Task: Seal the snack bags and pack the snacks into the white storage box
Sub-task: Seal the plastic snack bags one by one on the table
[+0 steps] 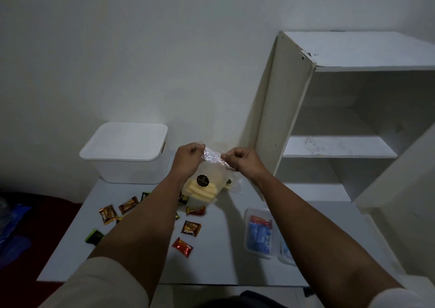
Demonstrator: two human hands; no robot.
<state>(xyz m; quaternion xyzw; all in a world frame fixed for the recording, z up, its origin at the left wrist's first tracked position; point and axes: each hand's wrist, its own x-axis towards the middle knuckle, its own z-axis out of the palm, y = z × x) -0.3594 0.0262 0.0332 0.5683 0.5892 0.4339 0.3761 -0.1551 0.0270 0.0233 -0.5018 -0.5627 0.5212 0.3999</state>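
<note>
A clear snack bag with pale yellow sticks and a round black label hangs above the white table. My left hand pinches the bag's top edge on the left, and my right hand pinches it on the right. The white storage box stands at the table's back left with its lid on. Several small wrapped snacks lie on the table: brown ones, red ones, and a green-edged black one.
A clear plastic container with blue and red items sits at the table's right. A white open shelf unit stands right behind it. A second clear bag lies behind the held one. Blue plastic lies on a dark red surface at left.
</note>
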